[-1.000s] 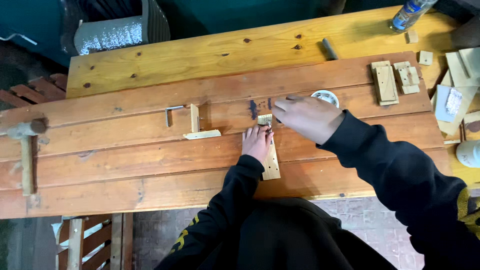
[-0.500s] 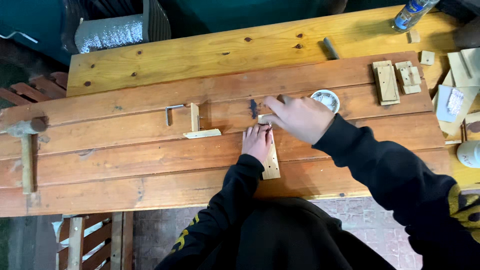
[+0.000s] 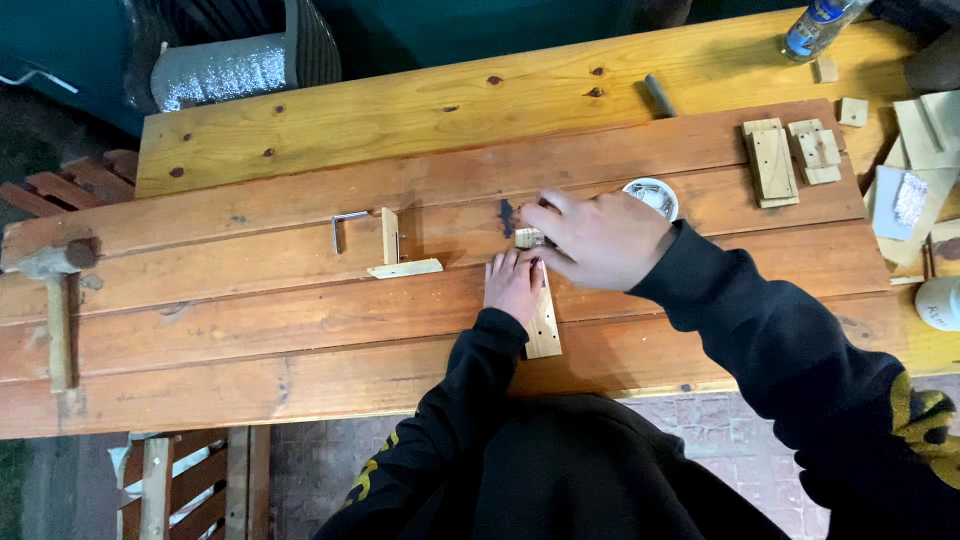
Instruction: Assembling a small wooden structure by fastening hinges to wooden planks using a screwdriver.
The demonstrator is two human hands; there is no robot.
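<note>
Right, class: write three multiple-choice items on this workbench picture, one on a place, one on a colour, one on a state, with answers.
1. Where does the mallet lie? A: at the bench's left end. B: beside the bottle. C: under the right hand.
2. What colour are the person's sleeves? A: white. B: black. C: red.
3. What is the left hand doing? A: hanging off the bench. B: gripping the mallet. C: pressing flat on a wooden strip.

Answers: 1 A, it lies far left on the planks. 2 B, both sleeves are black. 3 C, its palm rests on the strip.
</note>
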